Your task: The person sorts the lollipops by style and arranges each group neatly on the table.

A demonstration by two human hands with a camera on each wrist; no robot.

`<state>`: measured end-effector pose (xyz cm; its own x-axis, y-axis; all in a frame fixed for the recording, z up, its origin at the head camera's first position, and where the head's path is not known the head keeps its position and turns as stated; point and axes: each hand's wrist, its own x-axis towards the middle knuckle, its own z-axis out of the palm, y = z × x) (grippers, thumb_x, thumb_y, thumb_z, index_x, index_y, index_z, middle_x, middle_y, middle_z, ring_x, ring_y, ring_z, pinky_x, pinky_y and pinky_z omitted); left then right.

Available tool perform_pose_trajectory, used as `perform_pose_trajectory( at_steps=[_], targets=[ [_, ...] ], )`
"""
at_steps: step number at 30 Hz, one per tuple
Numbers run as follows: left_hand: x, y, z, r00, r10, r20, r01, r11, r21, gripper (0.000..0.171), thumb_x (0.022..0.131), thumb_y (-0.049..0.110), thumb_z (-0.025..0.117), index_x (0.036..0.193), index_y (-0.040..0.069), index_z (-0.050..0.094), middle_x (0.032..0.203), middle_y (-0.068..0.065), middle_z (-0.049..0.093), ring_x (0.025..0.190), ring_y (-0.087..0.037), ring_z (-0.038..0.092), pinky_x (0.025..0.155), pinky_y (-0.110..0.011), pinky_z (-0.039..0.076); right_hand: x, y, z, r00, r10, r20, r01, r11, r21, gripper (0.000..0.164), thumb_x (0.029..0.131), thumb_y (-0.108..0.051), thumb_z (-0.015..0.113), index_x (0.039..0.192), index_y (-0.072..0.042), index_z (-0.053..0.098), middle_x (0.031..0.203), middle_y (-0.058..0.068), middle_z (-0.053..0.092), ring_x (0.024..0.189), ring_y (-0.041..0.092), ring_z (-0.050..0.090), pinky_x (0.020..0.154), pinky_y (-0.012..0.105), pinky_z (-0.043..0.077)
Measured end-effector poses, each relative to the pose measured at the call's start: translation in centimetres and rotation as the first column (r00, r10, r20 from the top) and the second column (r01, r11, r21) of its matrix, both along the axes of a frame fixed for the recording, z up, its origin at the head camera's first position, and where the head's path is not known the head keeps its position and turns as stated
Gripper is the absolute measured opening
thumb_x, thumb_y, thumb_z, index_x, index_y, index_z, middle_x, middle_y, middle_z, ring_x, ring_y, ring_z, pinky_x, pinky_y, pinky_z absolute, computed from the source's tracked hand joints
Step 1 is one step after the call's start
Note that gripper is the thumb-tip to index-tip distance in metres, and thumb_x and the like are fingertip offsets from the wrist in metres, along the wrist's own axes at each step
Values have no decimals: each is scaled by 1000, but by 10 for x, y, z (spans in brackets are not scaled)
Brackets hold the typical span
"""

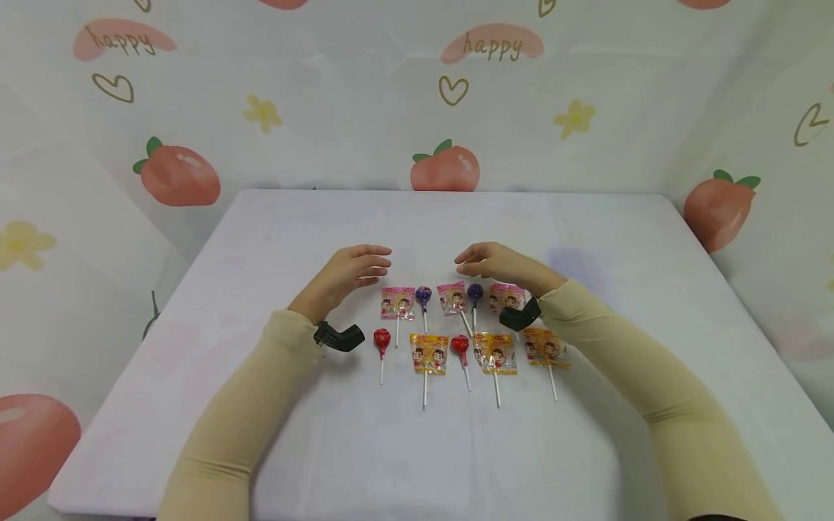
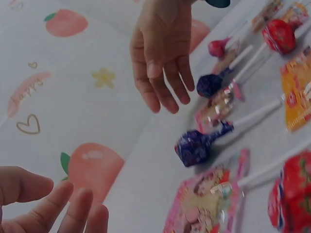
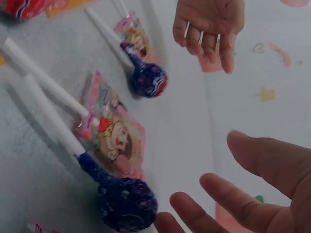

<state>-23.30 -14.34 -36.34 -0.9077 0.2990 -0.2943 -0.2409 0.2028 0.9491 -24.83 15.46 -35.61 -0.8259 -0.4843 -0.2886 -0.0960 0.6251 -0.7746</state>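
Note:
Both hands hold nothing, their fingers loosely bent. My left hand [image 1: 348, 275] hovers behind and left of the upper row of lollipops, nearest a flat lollipop in a pink wrapper [image 1: 397, 302]. Across from it, my right hand [image 1: 498, 262] hovers over the row's far right side, close behind a round purple lollipop [image 1: 475, 291]. Between the hands lie another purple lollipop [image 1: 423, 295] and a second pink-wrapped one [image 1: 452, 297]. A third pink-wrapped lollipop [image 1: 506, 297] is partly covered by the right wrist's camera. In the right wrist view, the right fingers [image 3: 243, 199] spread beside a purple lollipop [image 3: 127, 204].
Nearer the body lies a second row: red round lollipops [image 1: 381, 339] and flat ones in orange wrappers [image 1: 428, 353], sticks pointing toward me. A round magenta lollipop [image 2: 217, 47] shows in the left wrist view. A white table [image 1: 313, 449] meets a peach-printed cloth backdrop [image 1: 365, 94].

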Motion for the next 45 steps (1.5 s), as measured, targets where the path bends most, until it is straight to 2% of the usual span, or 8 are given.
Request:
perform_pose_trajectory(
  at_steps=[5,9,12,16,22,27,34,45],
  targets=[
    [-3,-5,-7,1000,-11,28,13,995,-102,39,102,16,47,138,1,48,136,-22,51,123,-32,51,107,-43,39,-8,-3,-9,997,43,72,-46,998,37,42,96,-24,58,133,-4,53,134,18,54,124,33,50,102,49,41],
    [-6,-5,-13,999,-37,22,41,971,-235,39,97,15,55,135,5,52,131,-18,56,112,-26,56,96,-37,46,-14,-5,-16,993,72,95,-76,996,35,41,93,-22,64,131,-6,56,132,20,55,120,32,53,98,46,43],
    [-8,-3,-16,997,-83,5,80,941,-329,43,92,15,64,133,8,54,126,-16,57,104,-22,56,86,-31,47,-16,-7,-19,990,101,95,-104,994,24,40,90,-18,69,127,-7,59,119,17,59,104,26,55,86,38,45],
    [-11,2,-17,989,-150,-8,132,898,-420,48,83,13,75,128,10,57,121,-14,56,100,-22,52,78,-29,43,-17,-9,-21,985,128,114,-128,992,-4,40,86,-12,73,123,-5,61,100,11,55,85,21,44,70,33,38],
    [-14,9,-18,966,-256,-21,208,827,-523,51,76,16,81,122,13,60,117,-13,52,103,-26,45,83,-34,38,-19,-10,-24,985,121,120,-125,992,28,41,80,-13,79,118,-9,64,119,17,55,103,25,48,79,34,40],
    [-14,11,-22,959,-284,-18,226,799,-557,50,74,16,84,118,15,60,116,-13,48,102,-27,44,84,-37,36,-17,-15,-26,988,118,99,-127,987,94,41,79,-17,81,116,-14,66,124,19,52,103,26,46,83,35,40],
    [-14,11,-29,938,-343,-58,242,762,-601,46,73,18,85,113,12,62,122,-19,48,107,-30,46,88,-39,40,-16,-21,-28,988,98,117,-114,984,135,40,78,-15,81,115,-16,65,104,13,52,86,22,45,72,32,38],
    [-13,13,-25,941,-336,-46,240,757,-608,45,74,17,84,113,12,63,121,-18,48,106,-30,45,87,-39,39,-16,-23,-23,985,100,142,-124,978,169,40,79,-15,81,115,-18,63,103,11,48,87,22,44,70,32,39]
  ],
)
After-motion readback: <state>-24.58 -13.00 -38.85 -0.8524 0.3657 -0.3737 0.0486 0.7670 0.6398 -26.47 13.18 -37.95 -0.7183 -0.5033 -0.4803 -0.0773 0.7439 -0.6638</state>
